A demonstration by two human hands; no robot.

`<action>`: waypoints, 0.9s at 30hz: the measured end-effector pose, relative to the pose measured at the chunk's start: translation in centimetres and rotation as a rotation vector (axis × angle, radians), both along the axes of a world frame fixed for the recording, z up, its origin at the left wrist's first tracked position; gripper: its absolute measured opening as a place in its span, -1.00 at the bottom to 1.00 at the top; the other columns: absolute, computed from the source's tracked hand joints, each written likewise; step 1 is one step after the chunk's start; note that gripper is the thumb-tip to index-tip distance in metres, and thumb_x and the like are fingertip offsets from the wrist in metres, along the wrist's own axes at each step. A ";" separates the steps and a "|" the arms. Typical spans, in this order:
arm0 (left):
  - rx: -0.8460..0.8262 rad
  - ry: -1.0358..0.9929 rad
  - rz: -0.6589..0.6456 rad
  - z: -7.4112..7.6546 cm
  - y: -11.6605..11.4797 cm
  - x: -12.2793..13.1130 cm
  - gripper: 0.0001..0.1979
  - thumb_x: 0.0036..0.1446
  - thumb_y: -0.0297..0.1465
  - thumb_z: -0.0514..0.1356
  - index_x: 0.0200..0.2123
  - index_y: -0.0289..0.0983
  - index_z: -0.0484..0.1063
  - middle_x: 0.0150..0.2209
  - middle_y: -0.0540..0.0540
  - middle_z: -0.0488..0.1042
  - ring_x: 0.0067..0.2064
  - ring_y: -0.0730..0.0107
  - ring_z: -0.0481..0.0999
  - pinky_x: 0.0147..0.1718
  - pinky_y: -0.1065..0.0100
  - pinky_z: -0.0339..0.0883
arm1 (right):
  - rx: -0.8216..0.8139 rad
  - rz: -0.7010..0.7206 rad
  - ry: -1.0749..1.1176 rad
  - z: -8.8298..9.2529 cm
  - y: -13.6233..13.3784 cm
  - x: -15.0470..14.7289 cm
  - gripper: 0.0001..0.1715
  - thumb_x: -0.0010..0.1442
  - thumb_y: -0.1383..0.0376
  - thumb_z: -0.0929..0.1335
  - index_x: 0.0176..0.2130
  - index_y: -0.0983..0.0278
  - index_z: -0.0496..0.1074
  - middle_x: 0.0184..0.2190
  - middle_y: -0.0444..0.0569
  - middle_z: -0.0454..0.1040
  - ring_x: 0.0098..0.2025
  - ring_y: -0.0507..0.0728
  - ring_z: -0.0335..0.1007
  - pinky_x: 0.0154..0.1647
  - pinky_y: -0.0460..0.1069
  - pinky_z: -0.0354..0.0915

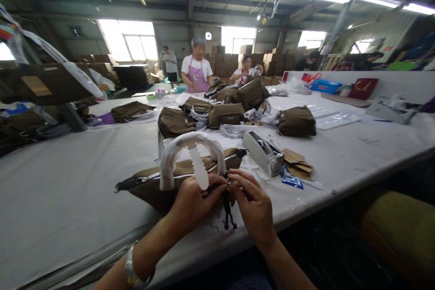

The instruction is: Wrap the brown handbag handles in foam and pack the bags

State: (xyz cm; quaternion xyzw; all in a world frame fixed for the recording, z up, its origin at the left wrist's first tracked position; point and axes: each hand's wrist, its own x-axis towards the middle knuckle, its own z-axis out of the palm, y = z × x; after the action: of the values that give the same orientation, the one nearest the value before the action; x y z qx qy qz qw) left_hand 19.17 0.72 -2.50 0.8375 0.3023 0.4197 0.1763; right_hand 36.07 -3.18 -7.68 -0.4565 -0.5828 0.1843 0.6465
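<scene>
A brown handbag with a silver zipper sits before me at the table's near edge. White wrapping covers its raised handle. My left hand and my right hand meet at the bag's right side, fingertips pinched together on a small piece hidden between them. Under the fingers hangs a black cord with two knobbed ends. A white notched strip rises from my left hand, its lower end by the fingers.
Beyond the bag stand a grey tape dispenser, brown paper tags and a blue packet. Several brown bags are piled farther back. A person in a purple apron stands across the white table.
</scene>
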 end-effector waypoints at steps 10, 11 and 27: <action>0.285 -0.938 0.701 1.8 2.0 -13.5 -0.83 0.17 -0.29 0.18 -0.38 -0.23 0.49 -0.37 0.06 0.55 -0.36 0.43 0.49 -0.33 0.35 0.42 | -0.114 -0.126 -0.164 -5.7 -3.8 -1.5 -0.48 0.37 0.24 0.28 0.28 0.08 0.20 0.27 0.02 0.26 0.33 0.24 0.13 0.33 0.19 0.14; -0.013 -0.915 0.612 1.7 3.4 -14.3 -0.79 0.21 -0.24 0.14 -0.32 -0.21 0.50 -0.30 0.07 0.58 -0.27 0.44 0.52 -0.24 0.37 0.44 | -0.143 -0.100 -0.151 -5.9 -3.6 -1.8 -0.38 0.38 0.21 0.27 0.35 0.08 0.09 0.36 0.01 0.13 0.40 0.25 0.00 0.39 0.22 0.04; -0.687 -0.369 -0.045 -8.3 8.9 -3.6 -0.38 0.39 0.02 -0.20 0.31 -0.17 0.22 0.33 -0.23 0.26 0.29 0.16 0.34 0.22 0.07 0.29 | -0.201 0.039 0.082 -3.3 6.3 -1.2 -0.16 0.36 -0.16 0.12 0.43 0.19 -0.01 0.43 0.02 0.01 0.46 0.27 -0.15 0.46 0.28 -0.18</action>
State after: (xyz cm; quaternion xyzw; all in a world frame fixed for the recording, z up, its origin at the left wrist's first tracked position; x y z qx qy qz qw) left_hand 15.55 9.58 -10.84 0.6467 0.3698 0.4334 0.5072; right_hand 34.90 3.08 -10.99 -0.4997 -0.5433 0.2730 0.6169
